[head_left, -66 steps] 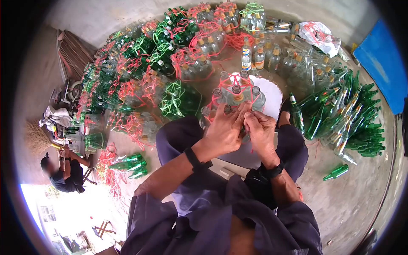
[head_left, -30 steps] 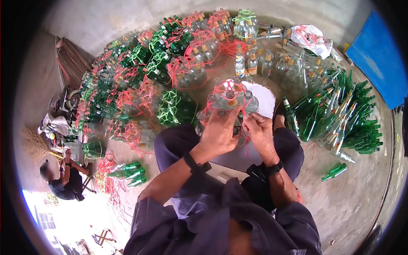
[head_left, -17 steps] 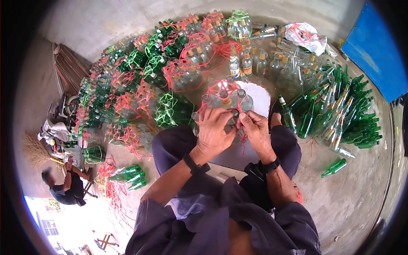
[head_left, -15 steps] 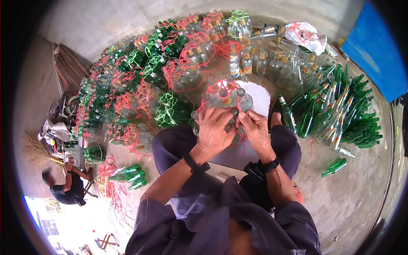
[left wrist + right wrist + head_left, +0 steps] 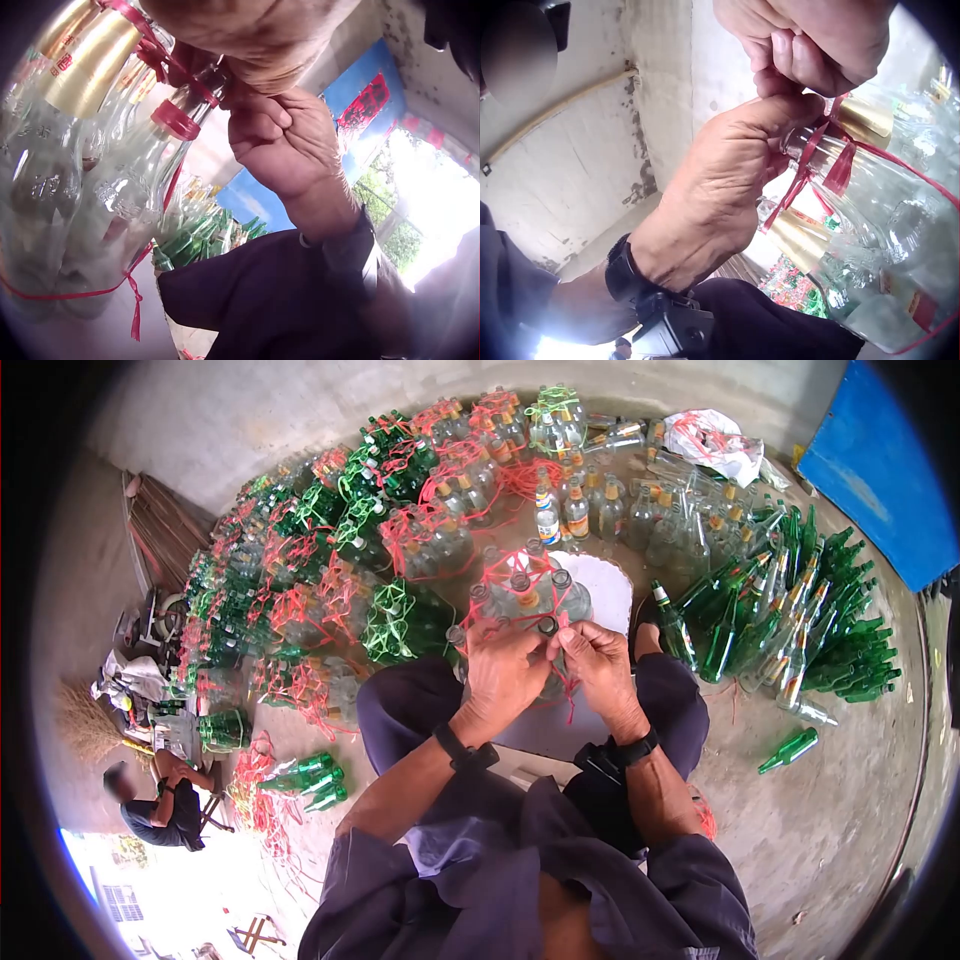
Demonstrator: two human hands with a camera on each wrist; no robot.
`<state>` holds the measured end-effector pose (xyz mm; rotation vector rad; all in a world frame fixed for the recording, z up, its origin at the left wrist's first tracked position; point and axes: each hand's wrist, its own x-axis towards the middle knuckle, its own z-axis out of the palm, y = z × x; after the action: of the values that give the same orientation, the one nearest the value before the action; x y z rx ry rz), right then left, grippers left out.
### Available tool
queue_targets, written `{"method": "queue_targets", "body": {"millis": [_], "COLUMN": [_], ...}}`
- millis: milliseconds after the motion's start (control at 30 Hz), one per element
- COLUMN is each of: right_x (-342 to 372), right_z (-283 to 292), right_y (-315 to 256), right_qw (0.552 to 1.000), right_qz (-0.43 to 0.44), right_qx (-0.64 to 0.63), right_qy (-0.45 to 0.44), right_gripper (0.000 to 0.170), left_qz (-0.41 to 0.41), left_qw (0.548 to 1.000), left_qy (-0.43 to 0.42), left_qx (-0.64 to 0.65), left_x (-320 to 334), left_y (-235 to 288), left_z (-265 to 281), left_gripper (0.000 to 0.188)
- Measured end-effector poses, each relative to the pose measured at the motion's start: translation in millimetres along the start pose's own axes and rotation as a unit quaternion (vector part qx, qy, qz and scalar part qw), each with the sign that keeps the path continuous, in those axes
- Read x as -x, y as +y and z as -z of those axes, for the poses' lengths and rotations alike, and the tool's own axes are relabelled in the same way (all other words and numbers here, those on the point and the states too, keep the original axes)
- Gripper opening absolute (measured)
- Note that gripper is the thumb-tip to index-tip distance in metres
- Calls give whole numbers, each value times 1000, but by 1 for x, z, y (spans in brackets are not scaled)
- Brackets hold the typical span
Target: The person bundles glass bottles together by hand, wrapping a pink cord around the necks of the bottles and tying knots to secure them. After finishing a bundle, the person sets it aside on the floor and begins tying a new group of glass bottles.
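Note:
A bundle of clear glass bottles (image 5: 572, 598) stands upright on a white board (image 5: 608, 575) between the person's knees. Red plastic string (image 5: 840, 169) loops around their necks, and another loop circles the lower bodies, with a knotted tail (image 5: 135, 307). The left hand (image 5: 508, 672) curls at the neck of the nearest bottle (image 5: 547, 626), pinching the string there. Close beside it, the right hand (image 5: 600, 668) pinches the string between thumb and forefinger. In the left wrist view, the right hand's other fingers (image 5: 259, 124) are folded into the palm. The fingertips partly hide the string.
Tied bottle bundles (image 5: 430, 545) fill the floor at the left and back. Loose green bottles (image 5: 850, 625) lie heaped at the right, with a single one (image 5: 788, 750) nearer. A white sack (image 5: 715, 445) lies behind. Another person (image 5: 165, 805) sits at far left near red string (image 5: 262, 790).
The left hand's fingers have gone from reaching over the bottle tops to curling at the nearest neck. The right hand stays close beside it. The seated person's arms have shifted.

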<state>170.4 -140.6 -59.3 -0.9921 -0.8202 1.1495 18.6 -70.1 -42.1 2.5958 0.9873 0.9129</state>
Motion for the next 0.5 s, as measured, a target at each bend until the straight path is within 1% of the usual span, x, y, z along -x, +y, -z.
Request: {"method": "queue_targets", "body": {"millis": [67,200,333,400,433,467,500], "right_x": [-1,0,2,4,7,9,12], "right_z": [5,15,27,28,29,27,23], "right_y": [4,3,-5,-12,-14,-18,-22], "right_qw": [993,986,982,980,984,983,971], "right_qz": [-34,-30,2,69,79,80,163], "right_qx": [-112,-154,-181,-147,-76,-77,63], "right_qy": [25,48,59,114,144,144,163], "right_gripper": [25,24,20,18,15,15,14], "left_qz": [10,28,40,35,34,35,36], "left_qw": [1000,999,999,999,999,999,999], "left_qy": [-6,-6,-19,-13,-15,-14,-14], "left_qx": [4,15,26,29,29,26,23], "left_x": [-2,-5,-5,-5,-5,-6,-7], "left_y": [4,4,-4,-5,-4,-3,-2], "left_z": [3,5,2,2,1,2,2], "left_gripper": [6,7,9,9,9,10,10]}}
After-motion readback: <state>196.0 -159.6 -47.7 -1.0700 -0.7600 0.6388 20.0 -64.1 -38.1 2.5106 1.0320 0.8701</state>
